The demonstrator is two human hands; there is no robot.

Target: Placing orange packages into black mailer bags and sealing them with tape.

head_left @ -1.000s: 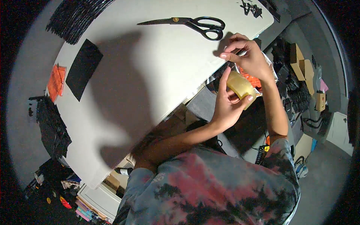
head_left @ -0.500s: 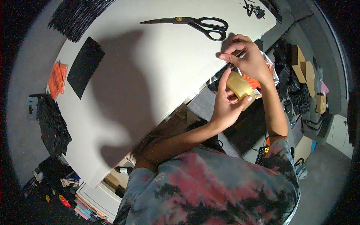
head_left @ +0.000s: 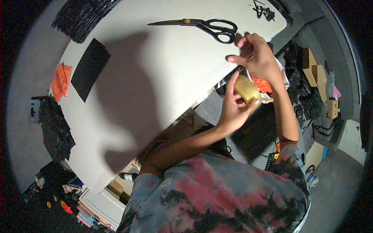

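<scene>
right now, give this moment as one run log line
left hand: holding yellowish tape roll; right hand: open, near tape roll; table: black scissors

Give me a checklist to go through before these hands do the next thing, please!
1. Left hand has hold of the yellowish tape roll: ok.
2. Right hand open: ok, its thumb and fingers stand apart.
3. Loose tape end found: cannot tell, no strip can be made out.
4. Black scissors out of both hands: ok, they lie on the white table.
5. Black rectangular sheet away from both hands: ok, it lies toward the table's left side.
6. Tape roll set down on the table: not ok, it is held up.
</scene>
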